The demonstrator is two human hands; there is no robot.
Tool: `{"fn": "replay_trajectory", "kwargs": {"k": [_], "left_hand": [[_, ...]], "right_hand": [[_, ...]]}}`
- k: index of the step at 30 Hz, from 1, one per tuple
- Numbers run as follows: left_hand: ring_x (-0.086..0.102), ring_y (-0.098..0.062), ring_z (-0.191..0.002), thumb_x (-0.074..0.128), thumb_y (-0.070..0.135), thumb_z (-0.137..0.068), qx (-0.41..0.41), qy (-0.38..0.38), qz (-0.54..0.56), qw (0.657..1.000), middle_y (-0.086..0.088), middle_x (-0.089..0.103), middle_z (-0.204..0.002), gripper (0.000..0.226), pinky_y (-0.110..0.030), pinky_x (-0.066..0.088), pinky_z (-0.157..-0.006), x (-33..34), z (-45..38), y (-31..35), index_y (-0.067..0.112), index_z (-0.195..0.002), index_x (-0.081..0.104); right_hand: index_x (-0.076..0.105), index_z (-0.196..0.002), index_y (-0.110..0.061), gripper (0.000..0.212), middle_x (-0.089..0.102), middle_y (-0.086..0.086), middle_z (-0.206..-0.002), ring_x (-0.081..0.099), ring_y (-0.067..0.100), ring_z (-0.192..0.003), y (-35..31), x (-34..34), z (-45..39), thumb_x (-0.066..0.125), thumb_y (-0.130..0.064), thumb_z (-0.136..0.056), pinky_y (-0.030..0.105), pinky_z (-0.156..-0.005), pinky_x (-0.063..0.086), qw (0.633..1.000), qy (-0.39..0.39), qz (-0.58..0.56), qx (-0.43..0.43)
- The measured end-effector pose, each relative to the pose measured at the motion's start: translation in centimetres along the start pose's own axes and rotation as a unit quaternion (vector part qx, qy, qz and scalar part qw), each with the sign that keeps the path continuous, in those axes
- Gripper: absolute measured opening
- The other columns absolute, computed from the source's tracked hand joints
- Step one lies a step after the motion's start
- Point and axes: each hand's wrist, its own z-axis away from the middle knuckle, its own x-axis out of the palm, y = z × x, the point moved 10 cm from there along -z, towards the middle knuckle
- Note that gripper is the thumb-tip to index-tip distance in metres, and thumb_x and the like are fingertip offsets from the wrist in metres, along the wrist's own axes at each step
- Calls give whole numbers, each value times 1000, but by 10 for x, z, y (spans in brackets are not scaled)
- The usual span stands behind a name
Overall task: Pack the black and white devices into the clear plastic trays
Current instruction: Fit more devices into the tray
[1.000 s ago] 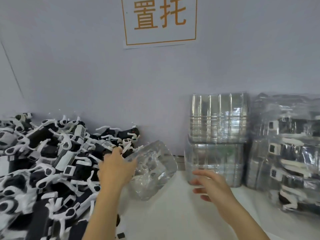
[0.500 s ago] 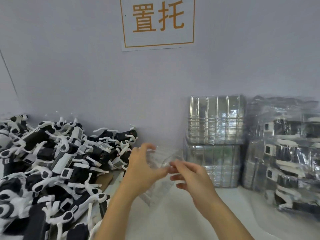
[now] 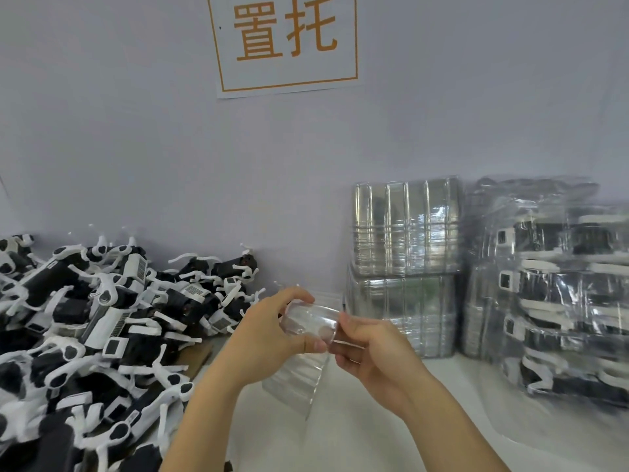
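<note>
— What's the biggest thing in front of you, and where is there room?

— The grey wall [image 3: 136, 148] fills everything from nine round to three o'clock, with a paper sign [image 3: 287, 42] at twelve bearing orange characters. Below it the white tabletop [image 3: 357, 437] lies bare from my wrists toward five o'clock; that strip is the open ground. Its far edge meets the wall, and both sides are hemmed in.

— Hemmed in by what?

— At nine o'clock, a loose heap of black and white devices [image 3: 85, 335] sprawls right up to my left forearm. At three o'clock stands a clear bag of filled trays [image 3: 551, 301], devices showing through the plastic. Just beside it, at about two, are two stacks of empty clear trays [image 3: 405, 267], one on top of the other, against the wall.

— And the tray you're working with?

— The clear plastic tray [image 3: 311, 323] is dead centre, lifted off the table between both hands, standing roughly on edge with its lower part hanging down toward six. I see nothing in it.

— Your fingers?

— My left hand [image 3: 269, 335] curls round its upper left end, thumb underneath, fingers over the top. My right hand [image 3: 371, 349] pinches the upper right corner between thumb and fingertips, the other fingers tucked loosely.
</note>
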Motion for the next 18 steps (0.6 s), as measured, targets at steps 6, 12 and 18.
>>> {"fn": "replay_trajectory", "kwargs": {"k": [6,12,18], "left_hand": [[56,7,-64,91,40,-63,-5,-6,19,1000,19,56,-112,54,-9,45,-68,1,0,-4,48,-108,61],[58,4,-67,92,41,-60,-21,-13,31,999,11,55,-118,57,-31,54,-88,1,1,-9,50,-108,62],[65,-13,-86,92,45,-56,-38,-14,56,998,9,58,-119,59,-38,55,-93,0,3,-12,54,-107,63]], "right_hand": [[81,-69,-13,35,74,10,-86,70,17,-67,11,1,-2,58,-12,-95,27,-67,47,996,-13,-82,28],[80,-70,-11,19,73,9,-87,69,17,-64,23,5,-1,64,-12,-80,27,-65,45,988,-17,-138,65],[81,-77,-9,24,74,7,-87,69,17,-63,34,9,-2,60,-11,-89,27,-60,46,977,-6,-198,85]]}}
